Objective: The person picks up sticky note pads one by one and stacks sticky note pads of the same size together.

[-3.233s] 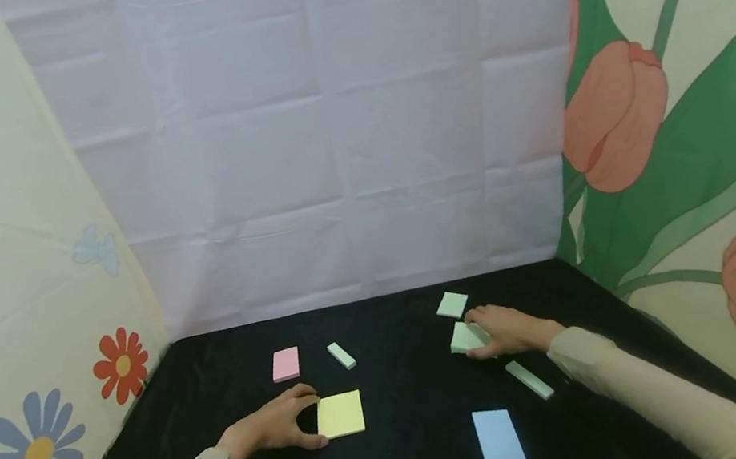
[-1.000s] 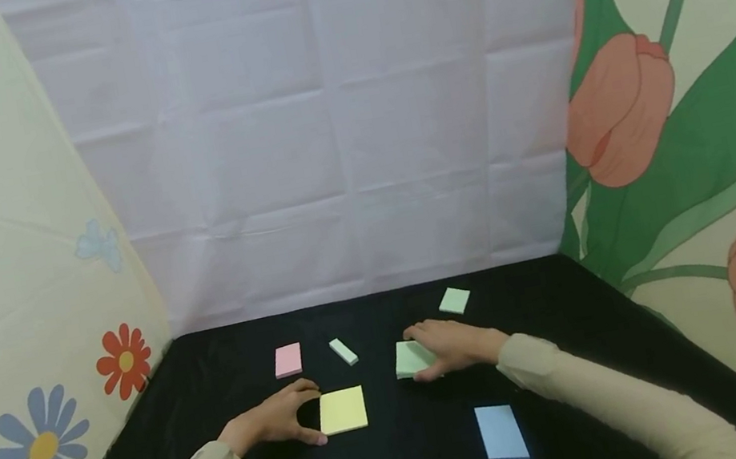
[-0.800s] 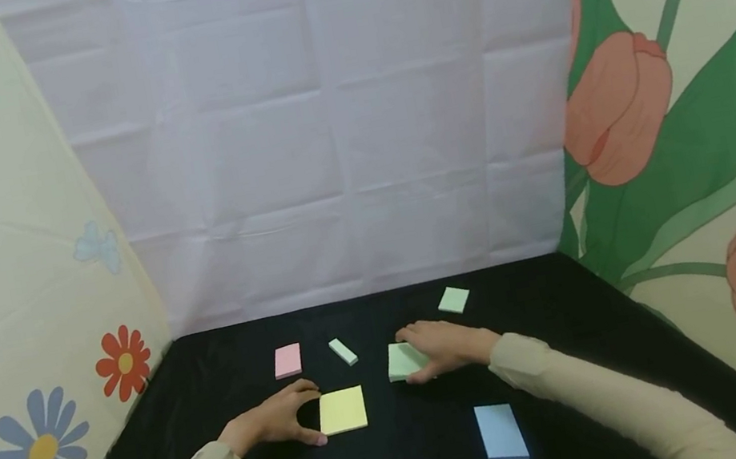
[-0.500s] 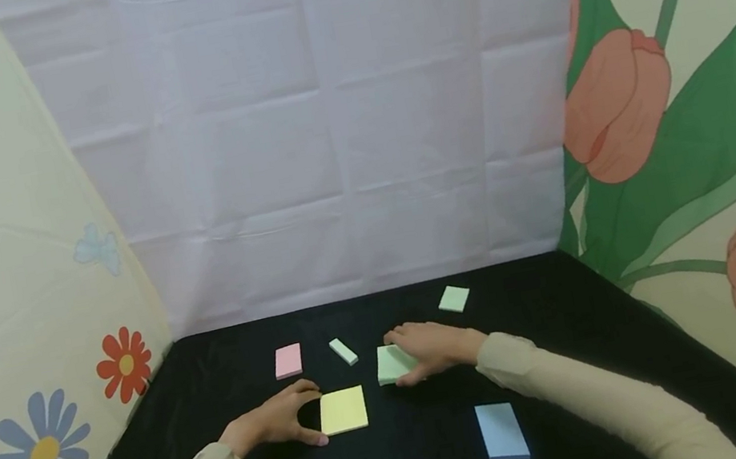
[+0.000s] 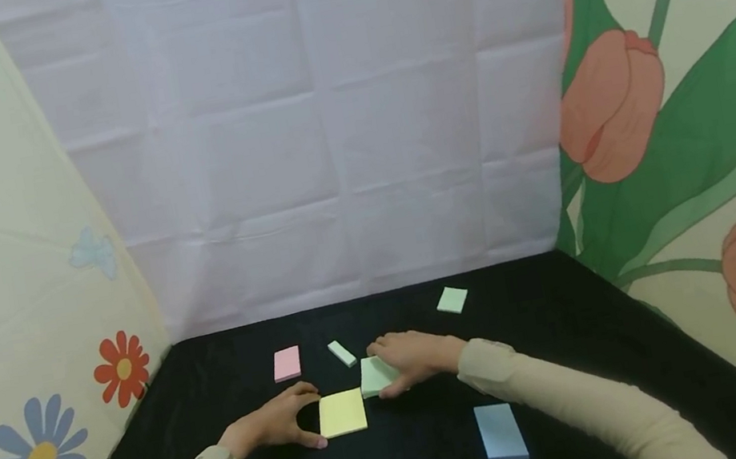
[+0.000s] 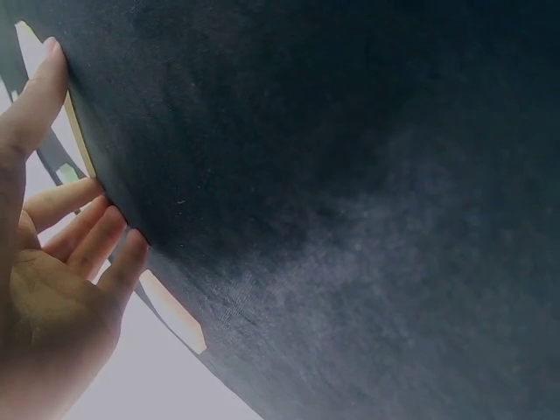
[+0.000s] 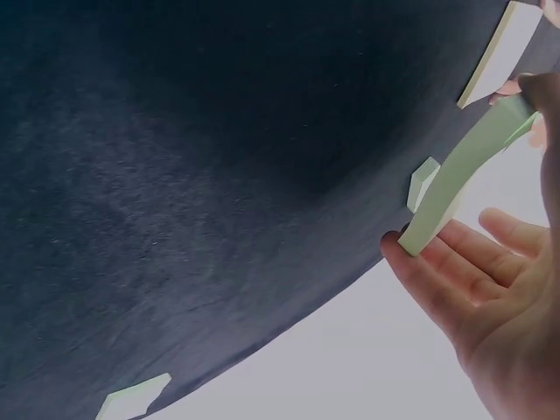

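Observation:
A yellow sticky note pad (image 5: 342, 412) lies on the black table. My left hand (image 5: 272, 422) pinches its left corners, thumb at the near one and forefinger at the far one; in the left wrist view the fingertips sit at the ends of its yellow edge. My right hand (image 5: 418, 355) grips a pale green sticky note pad (image 5: 376, 377) between thumb and fingertips. Its thick side (image 7: 459, 175) shows in the right wrist view. The green pad's left side is right at the yellow pad's far right corner, and my fingers cover part of it.
A pink note pad (image 5: 287, 364) and a narrow green strip pad (image 5: 342, 353) lie at the back left. A small green pad (image 5: 452, 300) lies at the back right, a blue pad (image 5: 501, 432) at the near right. A white cloth (image 5: 325, 147) hangs behind the table.
My right hand has carried the green pad leftward from the right side to beside the yellow pad. A second green strip there is hidden now. My left hand stays in place.

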A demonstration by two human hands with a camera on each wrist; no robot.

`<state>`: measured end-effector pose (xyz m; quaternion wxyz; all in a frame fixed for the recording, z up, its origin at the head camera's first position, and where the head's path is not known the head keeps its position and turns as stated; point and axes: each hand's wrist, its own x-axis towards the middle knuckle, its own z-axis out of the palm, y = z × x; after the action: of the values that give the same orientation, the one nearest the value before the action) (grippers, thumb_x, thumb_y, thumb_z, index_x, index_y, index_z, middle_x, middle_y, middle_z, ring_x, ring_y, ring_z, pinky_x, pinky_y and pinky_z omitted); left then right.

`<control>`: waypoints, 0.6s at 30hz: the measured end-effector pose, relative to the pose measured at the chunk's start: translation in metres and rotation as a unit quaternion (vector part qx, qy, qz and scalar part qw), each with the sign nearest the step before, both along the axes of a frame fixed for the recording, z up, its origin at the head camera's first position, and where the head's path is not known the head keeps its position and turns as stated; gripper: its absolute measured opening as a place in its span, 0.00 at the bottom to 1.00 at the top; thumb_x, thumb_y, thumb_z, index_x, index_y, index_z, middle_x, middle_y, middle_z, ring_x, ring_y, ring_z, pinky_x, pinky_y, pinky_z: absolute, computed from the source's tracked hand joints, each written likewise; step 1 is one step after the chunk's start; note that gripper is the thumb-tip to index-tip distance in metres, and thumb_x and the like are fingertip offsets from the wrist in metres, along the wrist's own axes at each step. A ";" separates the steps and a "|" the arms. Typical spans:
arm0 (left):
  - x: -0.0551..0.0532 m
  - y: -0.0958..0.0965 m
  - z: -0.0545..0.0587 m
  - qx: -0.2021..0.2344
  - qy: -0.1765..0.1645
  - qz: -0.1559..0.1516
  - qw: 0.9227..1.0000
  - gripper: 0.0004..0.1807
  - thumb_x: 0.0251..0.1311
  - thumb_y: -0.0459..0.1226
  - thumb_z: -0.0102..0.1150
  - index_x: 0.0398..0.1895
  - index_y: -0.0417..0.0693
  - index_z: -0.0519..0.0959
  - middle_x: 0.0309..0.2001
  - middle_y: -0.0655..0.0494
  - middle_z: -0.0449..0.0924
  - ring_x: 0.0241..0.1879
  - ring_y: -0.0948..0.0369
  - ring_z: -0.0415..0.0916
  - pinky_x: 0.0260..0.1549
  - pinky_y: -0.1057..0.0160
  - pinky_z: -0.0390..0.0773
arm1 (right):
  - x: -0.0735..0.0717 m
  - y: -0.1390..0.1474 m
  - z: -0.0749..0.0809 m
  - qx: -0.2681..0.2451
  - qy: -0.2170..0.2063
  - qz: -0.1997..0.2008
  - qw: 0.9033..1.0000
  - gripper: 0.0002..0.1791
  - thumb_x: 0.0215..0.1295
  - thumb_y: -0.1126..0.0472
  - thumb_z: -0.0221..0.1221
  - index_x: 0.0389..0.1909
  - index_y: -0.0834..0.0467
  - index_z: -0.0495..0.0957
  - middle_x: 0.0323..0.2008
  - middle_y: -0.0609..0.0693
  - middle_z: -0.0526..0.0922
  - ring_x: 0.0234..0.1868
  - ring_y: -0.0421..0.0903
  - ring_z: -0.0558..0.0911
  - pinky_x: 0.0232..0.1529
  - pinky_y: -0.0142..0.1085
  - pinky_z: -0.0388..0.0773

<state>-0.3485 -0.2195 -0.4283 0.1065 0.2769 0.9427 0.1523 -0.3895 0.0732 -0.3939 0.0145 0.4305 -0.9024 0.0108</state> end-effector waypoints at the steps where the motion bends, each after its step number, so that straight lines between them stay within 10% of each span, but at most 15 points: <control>1: 0.000 0.000 -0.001 0.002 -0.001 -0.001 1.000 0.41 0.49 0.51 0.76 0.62 0.37 0.74 0.63 0.44 0.66 0.60 0.46 0.67 0.61 0.43 0.66 | 0.001 -0.002 0.000 0.002 0.002 0.002 1.000 0.36 0.58 0.37 0.65 0.58 0.57 0.72 0.42 0.46 0.75 0.38 0.39 0.73 0.37 0.33 0.74; 18: 0.000 -0.001 0.000 -0.003 0.009 -0.011 1.000 0.41 0.50 0.52 0.75 0.62 0.36 0.74 0.63 0.43 0.67 0.60 0.45 0.67 0.60 0.43 0.68 | 0.007 -0.028 -0.002 0.037 -0.003 0.011 0.999 0.36 0.59 0.35 0.64 0.61 0.53 0.71 0.43 0.45 0.75 0.38 0.38 0.73 0.38 0.31 0.75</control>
<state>-0.3482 -0.2204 -0.4286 0.1003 0.2884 0.9410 0.1457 -0.3828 0.0454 -0.3962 -0.0042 0.4405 -0.8975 -0.0206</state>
